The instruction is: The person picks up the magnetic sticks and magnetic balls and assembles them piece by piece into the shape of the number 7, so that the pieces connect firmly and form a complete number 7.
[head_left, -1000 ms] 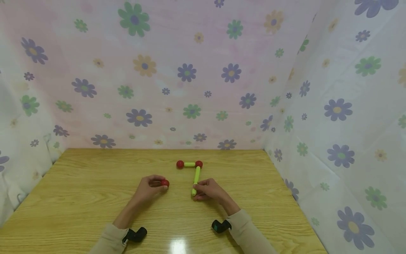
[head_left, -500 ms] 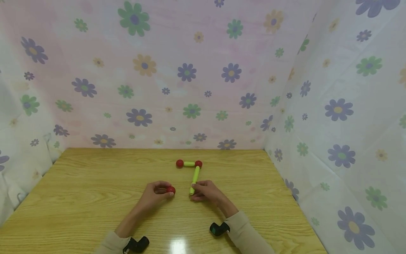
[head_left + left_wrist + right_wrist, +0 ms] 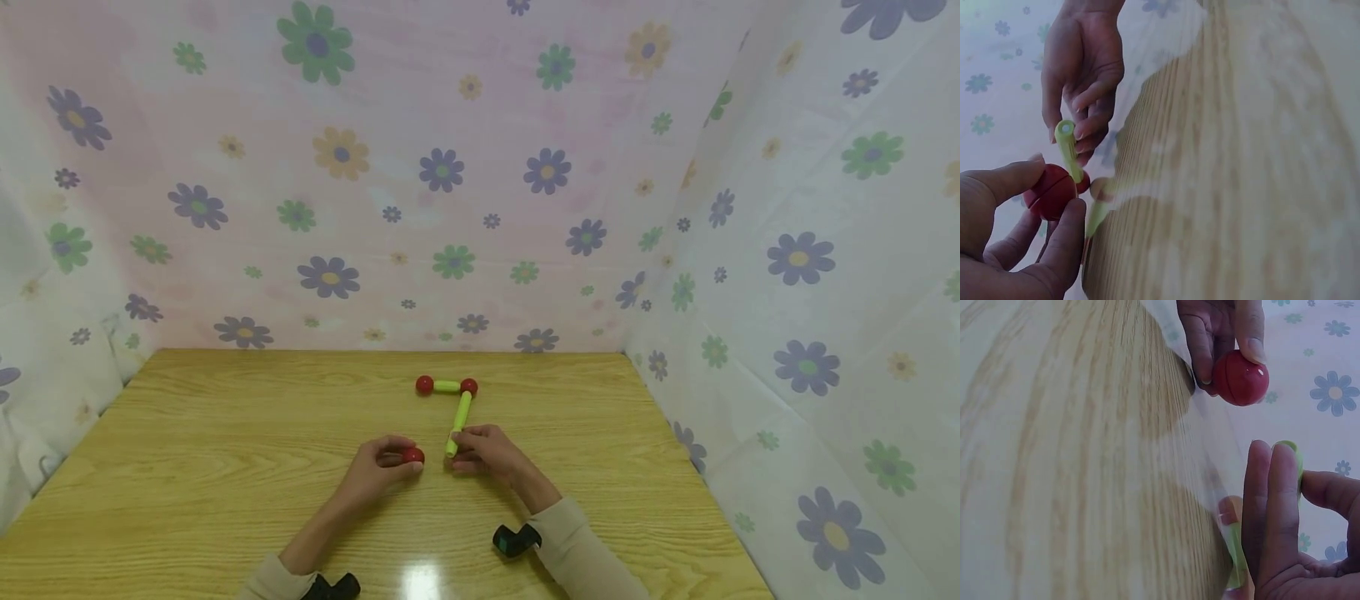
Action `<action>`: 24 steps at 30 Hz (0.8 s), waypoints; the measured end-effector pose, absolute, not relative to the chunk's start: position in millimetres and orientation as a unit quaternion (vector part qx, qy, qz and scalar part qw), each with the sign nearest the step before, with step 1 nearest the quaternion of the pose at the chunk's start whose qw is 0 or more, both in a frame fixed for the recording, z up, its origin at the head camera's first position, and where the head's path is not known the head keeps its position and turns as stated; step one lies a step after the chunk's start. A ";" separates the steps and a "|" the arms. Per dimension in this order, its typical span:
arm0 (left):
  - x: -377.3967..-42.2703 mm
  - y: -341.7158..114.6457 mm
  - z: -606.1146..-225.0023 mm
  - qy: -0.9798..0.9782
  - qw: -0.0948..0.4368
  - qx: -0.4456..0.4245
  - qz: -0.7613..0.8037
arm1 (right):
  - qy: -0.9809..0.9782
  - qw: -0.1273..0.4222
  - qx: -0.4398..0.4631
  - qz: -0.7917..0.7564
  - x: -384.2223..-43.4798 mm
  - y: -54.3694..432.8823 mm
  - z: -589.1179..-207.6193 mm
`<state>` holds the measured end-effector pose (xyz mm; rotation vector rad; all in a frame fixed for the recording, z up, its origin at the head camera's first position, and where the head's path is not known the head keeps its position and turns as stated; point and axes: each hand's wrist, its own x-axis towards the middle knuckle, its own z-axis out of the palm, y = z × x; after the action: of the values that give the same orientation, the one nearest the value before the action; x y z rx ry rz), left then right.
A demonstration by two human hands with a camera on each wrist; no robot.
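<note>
Between thumb and fingers, my left hand [image 3: 375,468] pinches a red ball [image 3: 413,456] close over the table. A seam shows across this ball [image 3: 1051,194] in the left wrist view. My right hand [image 3: 491,454] pinches a longer yellow-green rod [image 3: 463,408] near its near end, where a small pale disc shows in the left wrist view. The rod's far end meets a second red ball [image 3: 469,387]. From there a short yellow-green rod [image 3: 447,387] runs left to a third red ball [image 3: 424,385]. A small gap separates the held ball from the rod's near end.
The wood-grain table [image 3: 225,467] spreads around both hands. Flowered cloth [image 3: 390,167] hangs behind it and along both sides. Black wrist cameras sit at the left cuff [image 3: 333,586] and right cuff [image 3: 516,542].
My left hand has carried its red ball rightward and nearer to me, toward the rod. The right hand has swung the rod's near end slightly left.
</note>
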<state>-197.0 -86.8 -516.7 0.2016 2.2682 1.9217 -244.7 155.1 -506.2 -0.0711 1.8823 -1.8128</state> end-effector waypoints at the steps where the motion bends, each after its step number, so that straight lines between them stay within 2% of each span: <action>1: -196.6 -85.5 -516.4 0.757 0.082 0.070 0.644 | 0.695 0.260 -0.026 -0.669 -244.8 155.1 -505.7; 9: -195.6 -74.6 -519.1 0.742 0.093 0.094 0.657 | 0.698 0.259 -0.028 -0.667 -247.1 154.7 -504.0; 24: -194.3 -66.4 -521.9 0.739 0.071 0.125 0.658 | 0.706 0.257 -0.038 -0.659 -247.5 156.2 -507.1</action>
<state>-194.3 -66.4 -521.9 0.3766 2.2217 1.9797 -247.5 156.2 -507.1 -0.1018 1.9163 -1.7873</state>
